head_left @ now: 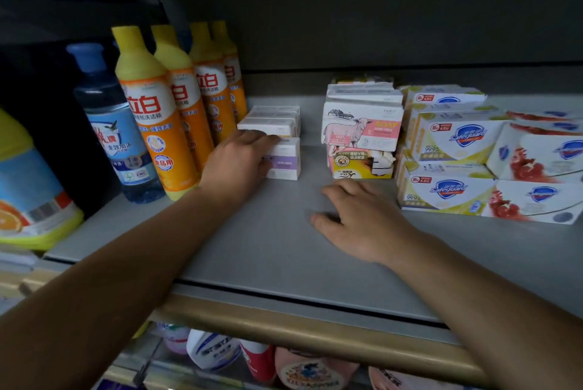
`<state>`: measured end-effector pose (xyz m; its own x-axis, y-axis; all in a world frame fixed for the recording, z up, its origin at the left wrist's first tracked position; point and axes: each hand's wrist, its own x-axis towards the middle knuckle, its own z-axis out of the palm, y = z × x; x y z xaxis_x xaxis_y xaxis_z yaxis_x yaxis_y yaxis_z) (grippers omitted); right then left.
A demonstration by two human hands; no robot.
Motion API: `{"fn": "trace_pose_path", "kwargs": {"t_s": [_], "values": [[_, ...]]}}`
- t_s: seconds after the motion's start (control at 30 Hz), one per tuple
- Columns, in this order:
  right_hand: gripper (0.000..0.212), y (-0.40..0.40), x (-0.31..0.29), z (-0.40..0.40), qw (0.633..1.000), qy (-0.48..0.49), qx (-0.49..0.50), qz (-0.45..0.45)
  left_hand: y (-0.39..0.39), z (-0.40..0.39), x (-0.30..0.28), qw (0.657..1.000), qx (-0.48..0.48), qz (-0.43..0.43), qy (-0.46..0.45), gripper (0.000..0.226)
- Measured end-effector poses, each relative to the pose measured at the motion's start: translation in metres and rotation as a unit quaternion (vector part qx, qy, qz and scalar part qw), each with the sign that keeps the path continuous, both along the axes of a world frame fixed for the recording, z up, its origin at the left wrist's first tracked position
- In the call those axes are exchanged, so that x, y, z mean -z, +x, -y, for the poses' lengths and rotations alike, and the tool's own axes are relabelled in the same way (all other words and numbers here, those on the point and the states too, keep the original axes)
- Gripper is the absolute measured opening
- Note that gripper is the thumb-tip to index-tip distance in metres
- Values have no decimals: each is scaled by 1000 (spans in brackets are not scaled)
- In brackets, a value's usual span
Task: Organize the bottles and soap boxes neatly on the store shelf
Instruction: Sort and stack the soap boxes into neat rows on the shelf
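Grey shelf [277,241] here: left hand [235,162] is curled round the near white-and-purple soap box [285,157], which sits just right of the yellow bottles [157,112]. Right hand [359,222] rests spread flat on the shelf, holding nothing, near the sheep soap boxes [362,130] with Safeguard boxes [454,140] far right.

Left hand [239,157] is covering the left part of the purple-label soap box [284,158], so its grip isn't readable. Orange-label jug [28,187] is getting cut off by the left edge. Safeguard boxes [536,149] are running off the right edge. Rear yellow-cap bottles [227,74] are sitting mostly hidden behind the front ones. Lower-shelf bottles [214,348] are hiding under the shelf lip [315,323], labels blurred. Small print is blurring everywhere.
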<state>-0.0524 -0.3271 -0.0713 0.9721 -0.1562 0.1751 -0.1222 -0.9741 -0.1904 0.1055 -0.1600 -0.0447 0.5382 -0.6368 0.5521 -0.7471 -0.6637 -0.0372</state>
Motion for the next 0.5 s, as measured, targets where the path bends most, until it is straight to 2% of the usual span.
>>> {"fn": "trace_pose_path", "kwargs": {"t_s": [0.2,0.5], "values": [[62,2,1,1,1000,4,-1,7,34,8,6,999,-12,-24,-39,48],[62,2,-2,0,1000,15,-6,-4,50,16,6,998,-12,-40,-35,49]]}}
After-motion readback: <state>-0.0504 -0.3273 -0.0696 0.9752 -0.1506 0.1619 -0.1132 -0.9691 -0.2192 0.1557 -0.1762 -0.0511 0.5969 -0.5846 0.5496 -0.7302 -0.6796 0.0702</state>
